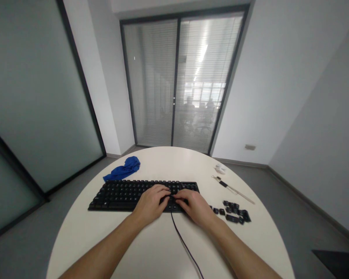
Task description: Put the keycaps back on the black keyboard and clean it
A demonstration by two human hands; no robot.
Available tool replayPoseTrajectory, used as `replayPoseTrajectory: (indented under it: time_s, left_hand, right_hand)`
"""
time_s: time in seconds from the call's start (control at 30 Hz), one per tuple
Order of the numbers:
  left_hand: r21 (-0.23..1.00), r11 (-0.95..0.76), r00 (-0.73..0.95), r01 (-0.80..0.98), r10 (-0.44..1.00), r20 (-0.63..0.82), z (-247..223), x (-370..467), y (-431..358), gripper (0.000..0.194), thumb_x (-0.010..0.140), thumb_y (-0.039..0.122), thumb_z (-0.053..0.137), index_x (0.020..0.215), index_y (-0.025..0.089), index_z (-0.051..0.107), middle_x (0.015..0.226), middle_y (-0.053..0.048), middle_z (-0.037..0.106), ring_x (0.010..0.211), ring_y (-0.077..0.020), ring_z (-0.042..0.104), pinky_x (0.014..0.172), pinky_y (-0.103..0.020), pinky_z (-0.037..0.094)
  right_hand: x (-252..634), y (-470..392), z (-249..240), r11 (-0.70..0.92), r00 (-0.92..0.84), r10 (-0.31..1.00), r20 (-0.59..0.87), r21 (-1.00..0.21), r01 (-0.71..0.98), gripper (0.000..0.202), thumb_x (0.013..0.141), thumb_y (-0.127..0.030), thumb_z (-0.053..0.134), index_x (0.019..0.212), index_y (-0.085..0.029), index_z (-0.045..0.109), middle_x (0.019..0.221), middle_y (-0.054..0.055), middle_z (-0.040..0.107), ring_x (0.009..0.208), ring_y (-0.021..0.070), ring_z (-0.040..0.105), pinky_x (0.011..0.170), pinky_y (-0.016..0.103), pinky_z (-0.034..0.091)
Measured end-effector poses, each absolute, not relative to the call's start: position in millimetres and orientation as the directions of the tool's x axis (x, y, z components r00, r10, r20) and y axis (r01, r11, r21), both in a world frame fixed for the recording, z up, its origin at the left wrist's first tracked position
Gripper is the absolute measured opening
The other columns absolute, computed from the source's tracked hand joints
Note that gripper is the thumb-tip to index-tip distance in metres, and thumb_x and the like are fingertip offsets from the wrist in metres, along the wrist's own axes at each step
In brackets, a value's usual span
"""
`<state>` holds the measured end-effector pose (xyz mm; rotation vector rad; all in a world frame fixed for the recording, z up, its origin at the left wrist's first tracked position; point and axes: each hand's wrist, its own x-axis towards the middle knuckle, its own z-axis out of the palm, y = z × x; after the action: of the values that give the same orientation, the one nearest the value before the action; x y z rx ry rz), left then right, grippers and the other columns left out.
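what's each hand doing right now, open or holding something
Left hand: fingers bent on the keyboard; can't tell if it grips anything.
Right hand: the same, fingertips close to the left's.

Black keyboard (119, 193), pale legends, flat, long side crosswise. Under the fingertips of both hands; most of it runs out left of the left hand (151, 203), far right corner just past the right hand (193, 203). Dark cable (184, 240) shows from its near edge, between the hands. Loose black keycaps (232, 218) clustered right of the right hand, mixed sizes, some wide. Keys under fingers hidden.
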<state>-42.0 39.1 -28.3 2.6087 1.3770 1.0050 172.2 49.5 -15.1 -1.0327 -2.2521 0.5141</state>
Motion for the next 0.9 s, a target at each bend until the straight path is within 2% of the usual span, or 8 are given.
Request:
replayPoseTrajectory:
  time_s: [0.23,0.4,0.5,0.63,0.9]
  left_hand:
    - [0.328,-0.629,0.431,0.705,0.747,0.507,-24,-39,35,0.022,0.092,0.019,0.061,0.112,0.023,0.068,0.115,-0.003,0.069,0.11,-0.0206,0.06,0.099,-0.038,0.05]
    - [0.338,-0.622,0.428,0.706,0.755,0.497,-28,-34,35,0.022,0.089,0.018,0.065,0.111,0.022,0.067,0.111,-0.004,0.071,0.108,-0.0221,0.061,0.098,-0.04,0.049]
    - [0.353,-0.592,0.396,0.725,0.777,0.49,-31,-31,37,0.02,0.09,0.018,0.065,0.109,0.022,0.069,0.107,-0.003,0.072,0.104,-0.022,0.062,0.095,-0.04,0.049]
    - [0.379,-0.577,0.378,0.724,0.791,0.482,-32,-31,39,0.019,0.091,0.017,0.064,0.108,0.024,0.07,0.106,-0.002,0.072,0.102,-0.0209,0.063,0.093,-0.038,0.05]
    - [0.363,-0.582,0.367,0.728,0.777,0.511,-35,-30,39,0.019,0.089,0.016,0.066,0.105,0.024,0.073,0.102,-0.002,0.074,0.098,-0.021,0.064,0.09,-0.038,0.051]
  right_hand:
    - [172,49,-19,0.632,-0.52,0.767,0.375,-0.579,0.515,0.027,0.092,-0.015,0.057,0.109,-0.025,0.076,0.109,0.004,0.073,0.102,0.0201,0.066,0.092,0.032,0.049]
    - [172,51,-20,0.576,-0.456,0.812,0.364,-0.618,0.534,0.029,0.09,-0.011,0.055,0.106,-0.023,0.076,0.103,0.005,0.075,0.099,0.0208,0.068,0.091,0.033,0.05]
    - [171,50,-19,0.579,-0.455,0.812,0.366,-0.601,0.55,0.034,0.086,-0.006,0.055,0.106,-0.023,0.076,0.102,0.005,0.074,0.097,0.0205,0.067,0.091,0.032,0.049]
    - [170,49,-19,0.583,-0.467,0.808,0.358,-0.6,0.548,0.029,0.088,-0.012,0.059,0.108,-0.024,0.076,0.102,0.005,0.073,0.095,0.0204,0.066,0.089,0.032,0.05]
    - [172,50,-18,0.589,-0.491,0.801,0.342,-0.594,0.548,0.029,0.09,-0.015,0.061,0.112,-0.026,0.075,0.104,0.005,0.071,0.098,0.0199,0.065,0.09,0.032,0.048]
